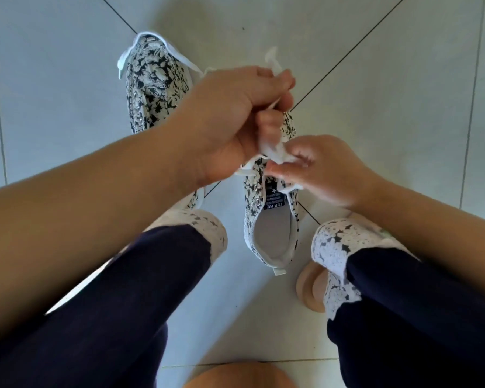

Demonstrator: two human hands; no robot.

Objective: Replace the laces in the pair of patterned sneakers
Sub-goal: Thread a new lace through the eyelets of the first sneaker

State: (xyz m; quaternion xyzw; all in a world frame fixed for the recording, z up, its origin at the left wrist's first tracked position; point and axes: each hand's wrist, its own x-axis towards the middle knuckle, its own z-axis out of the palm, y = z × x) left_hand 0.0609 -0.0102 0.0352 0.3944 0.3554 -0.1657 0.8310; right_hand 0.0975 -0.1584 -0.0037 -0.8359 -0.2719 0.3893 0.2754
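Observation:
Two black-and-white floral sneakers stand on the tiled floor. The left sneaker (151,79) lies farther away with a loose white lace (179,57) draped over its toe and side. Between my knees, the right sneaker (269,219) points away from me, its opening and blue tongue label showing. My left hand (235,119) grips a white lace (272,63) above this shoe's front; the lace sticks out past the fingers. My right hand (319,169) pinches another part of the same lace (275,149) at the eyelets. The shoe's front is hidden behind both hands.
The pale floor tiles (403,107) have dark grout lines crossing under the shoes. My legs in dark trousers with white lace cuffs (339,242) flank the near sneaker. A bare foot (310,287) rests at the lower right.

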